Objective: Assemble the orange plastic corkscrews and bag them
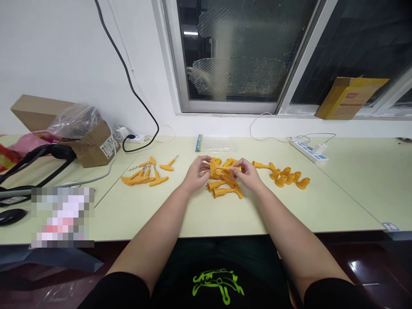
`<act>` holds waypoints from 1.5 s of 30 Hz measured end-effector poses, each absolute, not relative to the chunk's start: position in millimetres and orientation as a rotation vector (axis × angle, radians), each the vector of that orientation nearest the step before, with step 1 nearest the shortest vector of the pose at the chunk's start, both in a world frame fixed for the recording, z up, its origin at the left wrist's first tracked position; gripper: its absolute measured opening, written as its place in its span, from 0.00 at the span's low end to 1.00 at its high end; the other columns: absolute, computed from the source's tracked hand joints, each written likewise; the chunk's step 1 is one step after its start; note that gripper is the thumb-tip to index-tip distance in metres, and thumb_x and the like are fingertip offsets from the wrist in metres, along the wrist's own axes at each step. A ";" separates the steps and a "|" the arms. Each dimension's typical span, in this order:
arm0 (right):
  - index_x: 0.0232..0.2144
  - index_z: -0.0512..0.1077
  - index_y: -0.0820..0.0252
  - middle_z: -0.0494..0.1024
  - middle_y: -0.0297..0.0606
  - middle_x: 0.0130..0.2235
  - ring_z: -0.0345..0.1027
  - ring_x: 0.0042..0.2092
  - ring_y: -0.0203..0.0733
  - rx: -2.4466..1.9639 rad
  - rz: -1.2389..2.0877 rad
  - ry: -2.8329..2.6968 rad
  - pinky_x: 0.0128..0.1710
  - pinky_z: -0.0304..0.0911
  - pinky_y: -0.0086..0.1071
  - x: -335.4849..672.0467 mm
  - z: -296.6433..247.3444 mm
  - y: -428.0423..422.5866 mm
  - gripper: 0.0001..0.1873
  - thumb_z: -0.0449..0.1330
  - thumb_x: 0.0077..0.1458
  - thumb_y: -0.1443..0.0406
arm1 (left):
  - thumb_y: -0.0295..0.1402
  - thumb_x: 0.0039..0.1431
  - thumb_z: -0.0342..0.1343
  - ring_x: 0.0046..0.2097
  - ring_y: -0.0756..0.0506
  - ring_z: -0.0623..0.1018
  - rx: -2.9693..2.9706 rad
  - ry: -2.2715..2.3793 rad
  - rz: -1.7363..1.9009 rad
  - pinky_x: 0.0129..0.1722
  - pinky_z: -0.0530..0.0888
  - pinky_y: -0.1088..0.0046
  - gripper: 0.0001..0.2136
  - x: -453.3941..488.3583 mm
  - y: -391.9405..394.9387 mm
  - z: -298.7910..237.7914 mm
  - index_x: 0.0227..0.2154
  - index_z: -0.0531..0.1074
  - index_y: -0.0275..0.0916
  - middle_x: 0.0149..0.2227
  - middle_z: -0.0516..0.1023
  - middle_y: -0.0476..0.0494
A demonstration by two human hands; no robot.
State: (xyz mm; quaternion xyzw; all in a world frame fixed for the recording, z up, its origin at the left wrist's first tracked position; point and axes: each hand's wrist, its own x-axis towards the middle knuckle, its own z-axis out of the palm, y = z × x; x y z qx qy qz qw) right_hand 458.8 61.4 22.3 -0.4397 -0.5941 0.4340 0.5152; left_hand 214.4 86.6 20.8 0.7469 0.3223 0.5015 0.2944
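Observation:
My left hand and my right hand meet over the middle of the pale table. Both pinch one orange plastic T-handle piece, the left on its thick end, the right on its thin end. Under and just in front of them lies a heap of orange handle parts. To the left sits a group of orange-handled corkscrews with metal spirals showing. On the right stands a cluster of short orange caps.
A clear plastic bag lies behind the heap. A power strip sits at the right rear, a charger and black cable at the left rear. An open cardboard box and a black mouse are at the left.

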 end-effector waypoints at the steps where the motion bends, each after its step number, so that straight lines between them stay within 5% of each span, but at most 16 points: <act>1: 0.34 0.66 0.50 0.74 0.31 0.25 0.70 0.27 0.43 -1.058 1.068 -1.391 0.30 0.70 0.39 459.3 23.2 62.1 0.22 0.70 0.51 0.46 | 0.23 0.57 0.54 0.46 0.48 0.80 2.033 0.827 1.327 0.47 0.80 0.67 0.21 214.1 86.3 21.3 0.53 0.72 0.42 0.52 0.72 0.40; 5: 0.32 0.65 0.52 0.74 0.31 0.24 0.70 0.25 0.41 -1.068 1.143 -1.313 0.25 0.68 0.34 460.3 27.5 63.3 0.27 0.71 0.47 0.42 | 0.23 0.59 0.54 0.57 0.43 0.77 2.176 0.788 1.292 0.53 0.80 0.64 0.19 214.3 84.7 25.0 0.52 0.77 0.42 0.58 0.71 0.37; 10: 0.32 0.64 0.53 0.76 0.32 0.26 0.69 0.26 0.40 -1.044 1.200 -1.323 0.25 0.67 0.34 458.9 27.5 63.2 0.29 0.71 0.45 0.41 | 0.35 0.62 0.60 0.55 0.42 0.79 2.099 0.864 1.245 0.47 0.81 0.67 0.14 214.7 83.7 28.1 0.50 0.79 0.41 0.59 0.75 0.37; 14: 0.34 0.65 0.52 0.73 0.30 0.28 0.66 0.27 0.40 -1.027 1.120 -1.429 0.28 0.65 0.34 460.0 22.4 63.3 0.23 0.71 0.50 0.47 | 0.44 0.60 0.62 0.36 0.47 0.80 1.946 1.028 1.219 0.37 0.78 0.71 0.17 214.9 86.1 24.4 0.46 0.78 0.38 0.43 0.82 0.40; 19: 0.34 0.67 0.53 0.72 0.33 0.36 0.66 0.36 0.42 -1.023 0.815 -1.630 0.38 0.65 0.36 461.1 19.6 63.5 0.13 0.66 0.55 0.56 | 0.46 0.60 0.61 0.24 0.51 0.72 1.616 1.030 1.258 0.27 0.71 0.76 0.25 218.4 87.9 24.9 0.56 0.66 0.42 0.24 0.73 0.55; 21: 0.34 0.67 0.53 0.73 0.35 0.39 0.67 0.41 0.44 -1.033 0.671 -1.681 0.44 0.65 0.38 463.2 20.6 64.6 0.10 0.64 0.55 0.58 | 0.46 0.59 0.62 0.23 0.51 0.71 1.472 1.066 1.267 0.26 0.71 0.77 0.23 217.2 90.7 27.7 0.53 0.67 0.42 0.21 0.71 0.57; 27: 0.47 0.75 0.56 0.72 0.42 0.43 0.68 0.45 0.49 -1.224 0.384 -1.602 0.49 0.66 0.43 486.4 24.8 72.4 0.17 0.62 0.55 0.58 | 0.37 0.57 0.62 0.27 0.51 0.78 0.999 1.225 1.491 0.34 0.79 0.70 0.19 192.6 111.1 32.0 0.51 0.69 0.42 0.31 0.78 0.50; 33: 0.45 0.78 0.55 0.77 0.44 0.43 0.68 0.49 0.55 -1.757 0.143 -1.540 0.55 0.60 0.50 520.1 21.3 76.6 0.16 0.60 0.55 0.60 | 0.29 0.52 0.62 0.34 0.50 0.81 1.033 1.493 1.573 0.40 0.79 0.69 0.10 163.5 123.5 26.6 0.38 0.72 0.38 0.38 0.77 0.45; 39: 0.37 0.78 0.55 0.79 0.47 0.37 0.67 0.48 0.62 -2.135 0.097 -1.469 0.50 0.58 0.56 540.5 12.0 76.5 0.12 0.64 0.49 0.60 | 0.26 0.46 0.62 0.40 0.41 0.81 1.442 1.982 1.309 0.45 0.76 0.63 0.08 138.7 128.4 18.8 0.31 0.73 0.40 0.34 0.79 0.45; 45: 0.42 0.80 0.56 0.76 0.53 0.47 0.64 0.51 0.65 -2.167 -0.031 -1.409 0.52 0.54 0.59 549.7 9.5 76.7 0.15 0.61 0.51 0.65 | 0.27 0.43 0.66 0.43 0.36 0.79 1.499 2.139 1.033 0.48 0.74 0.57 0.10 125.7 133.0 17.2 0.30 0.75 0.41 0.38 0.81 0.40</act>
